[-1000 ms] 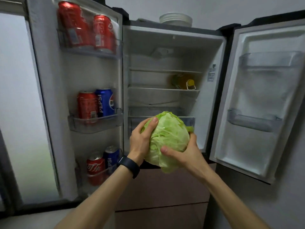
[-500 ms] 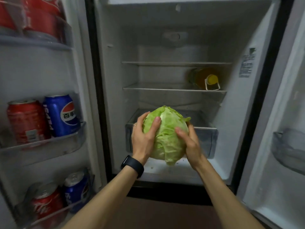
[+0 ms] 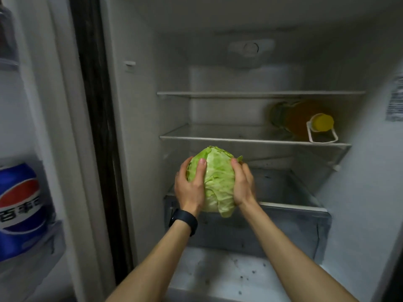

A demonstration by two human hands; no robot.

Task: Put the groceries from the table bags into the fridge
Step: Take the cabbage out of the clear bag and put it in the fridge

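Observation:
A pale green cabbage (image 3: 218,182) is held between both my hands inside the open fridge. My left hand (image 3: 190,186) grips its left side, with a dark watch on that wrist. My right hand (image 3: 243,184) grips its right side. The cabbage hangs over the front left part of the clear crisper drawer (image 3: 294,216), just below the lower glass shelf (image 3: 239,139).
A yellow-capped bottle of amber liquid (image 3: 305,118) lies on the lower shelf at the right. The upper glass shelf (image 3: 259,93) holds nothing in view. A blue Pepsi can (image 3: 20,199) stands in the left door rack. White fridge floor (image 3: 229,275) lies below the drawer.
The view has closed in on the fridge interior. Both hands have carried the cabbage forward, from in front of the fridge to over the crisper drawer.

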